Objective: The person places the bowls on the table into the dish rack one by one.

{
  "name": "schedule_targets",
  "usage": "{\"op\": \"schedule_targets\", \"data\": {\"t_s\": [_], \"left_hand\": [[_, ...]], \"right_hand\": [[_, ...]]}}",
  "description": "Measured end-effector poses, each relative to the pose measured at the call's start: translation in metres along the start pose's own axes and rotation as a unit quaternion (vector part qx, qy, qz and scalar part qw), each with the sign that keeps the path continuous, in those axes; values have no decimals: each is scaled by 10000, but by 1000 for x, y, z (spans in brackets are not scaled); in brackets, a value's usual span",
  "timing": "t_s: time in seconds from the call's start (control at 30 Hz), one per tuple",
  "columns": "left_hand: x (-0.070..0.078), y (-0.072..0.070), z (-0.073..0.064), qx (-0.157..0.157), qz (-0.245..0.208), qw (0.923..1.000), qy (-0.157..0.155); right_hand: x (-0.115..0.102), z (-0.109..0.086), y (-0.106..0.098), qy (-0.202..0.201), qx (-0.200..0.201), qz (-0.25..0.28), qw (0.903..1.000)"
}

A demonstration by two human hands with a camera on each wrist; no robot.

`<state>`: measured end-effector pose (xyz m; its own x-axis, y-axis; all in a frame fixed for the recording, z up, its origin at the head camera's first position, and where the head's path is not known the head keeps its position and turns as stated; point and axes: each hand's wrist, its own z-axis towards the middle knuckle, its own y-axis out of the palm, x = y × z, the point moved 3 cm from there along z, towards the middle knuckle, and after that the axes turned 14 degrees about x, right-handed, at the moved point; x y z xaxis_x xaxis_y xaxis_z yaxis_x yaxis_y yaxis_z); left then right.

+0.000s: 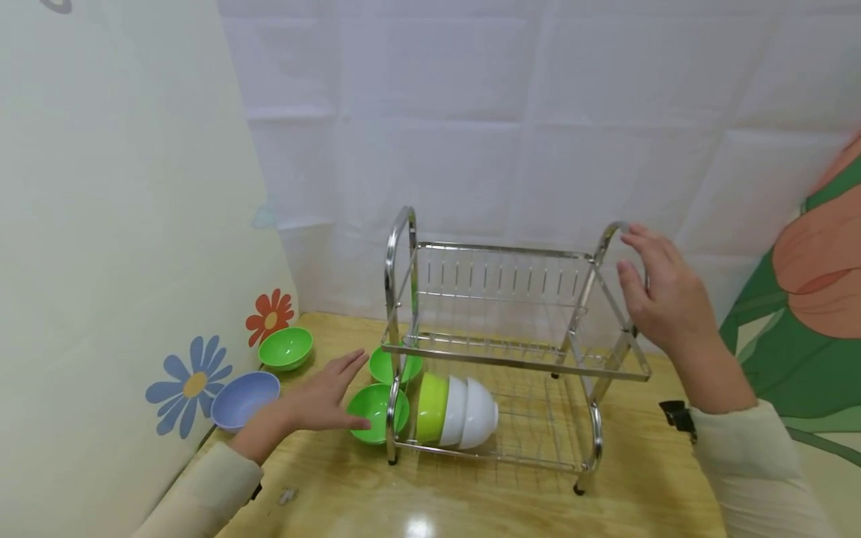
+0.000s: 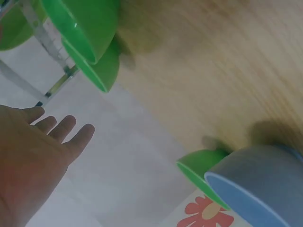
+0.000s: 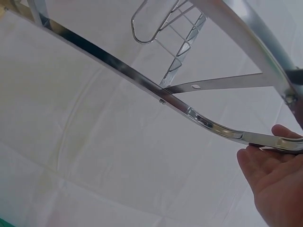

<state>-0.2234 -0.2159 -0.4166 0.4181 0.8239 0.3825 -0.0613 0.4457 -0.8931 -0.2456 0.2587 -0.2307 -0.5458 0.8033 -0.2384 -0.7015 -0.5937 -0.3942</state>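
Observation:
A two-tier chrome dish rack (image 1: 484,362) stands on the table. My right hand (image 1: 666,295) holds its right arch near the top; in the right wrist view the bar (image 3: 227,130) runs between thumb and fingers. To the rack's left is my left hand (image 1: 323,392), fingers extended and spread, nothing in it. Two green bowls, one nearer (image 1: 366,422) and one farther back (image 1: 383,366), are beside the rack's left legs, partly behind them. On the lower tier a lime bowl (image 1: 430,411) and two white bowls (image 1: 479,418) lie on their sides, nested in a row.
Left of my left hand, a blue bowl (image 1: 235,396) and another green bowl (image 1: 285,347) sit along the wall panel with flower prints. A small pale scrap (image 1: 288,495) lies on the wooden table (image 1: 336,497) in front. White cloth (image 1: 471,112) hangs behind the rack.

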Motion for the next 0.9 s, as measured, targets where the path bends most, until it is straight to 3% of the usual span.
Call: {"op": "schedule_targets", "data": {"t_s": [0.47,0.9], "left_hand": [[-4,27,-7,-354,57,9993,-108],[-12,52,-8,-220,151,9996,-100]], "right_hand": [[0,-1,1,58,24,28,10000],[-1,-2,1,63,-14,2,10000]]}}
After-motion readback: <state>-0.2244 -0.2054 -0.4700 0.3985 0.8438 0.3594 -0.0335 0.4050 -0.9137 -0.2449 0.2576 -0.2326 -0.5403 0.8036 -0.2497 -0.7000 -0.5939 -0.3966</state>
